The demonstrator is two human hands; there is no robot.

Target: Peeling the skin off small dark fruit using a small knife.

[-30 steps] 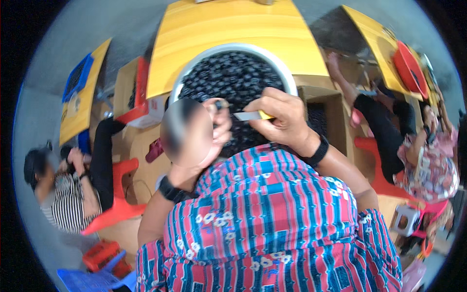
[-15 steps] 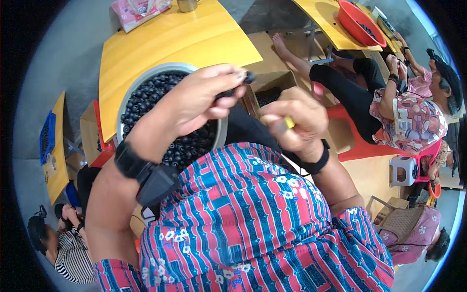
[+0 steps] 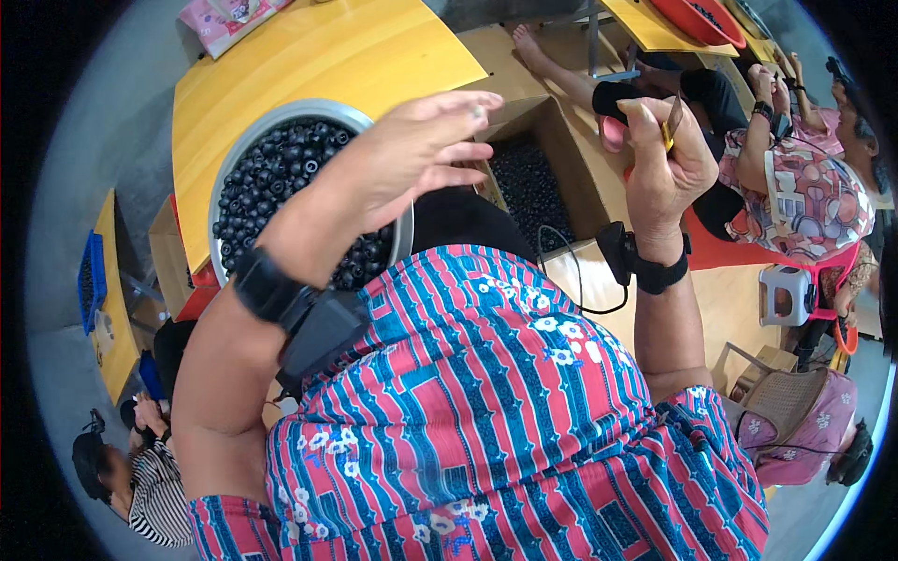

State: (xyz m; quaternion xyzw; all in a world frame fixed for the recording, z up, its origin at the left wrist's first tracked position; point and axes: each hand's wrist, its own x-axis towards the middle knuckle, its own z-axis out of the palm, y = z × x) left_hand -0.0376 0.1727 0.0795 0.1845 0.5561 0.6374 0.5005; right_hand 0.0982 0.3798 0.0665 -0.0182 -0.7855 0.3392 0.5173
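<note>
One yellow table [image 3: 318,51] takes up the upper left of the frame in front of you. At the right of the frame, a co-worker [image 3: 804,201] in a patterned top sits side-on to you. Below the upper centre, a cardboard box [image 3: 572,164] stands near the table, with many dark round pieces lying inside it. Left of the box, your metal bowl [image 3: 313,108] overlaps the table's edge and is heaped with more of the same. Your left hand [image 3: 412,150], at upper centre, hangs across the bowl's right side, its fingers spread and pointing toward the box; you cannot tell whether its palm hides anything. Your right hand [image 3: 672,173], at upper right, is raised well apart from the left, its thumb and fingers pinching a small knife [image 3: 668,134] with a yellow handle, blade up. Smallest are the dark round pieces [image 3: 267,182] themselves, packed loosely in your bowl.
</note>
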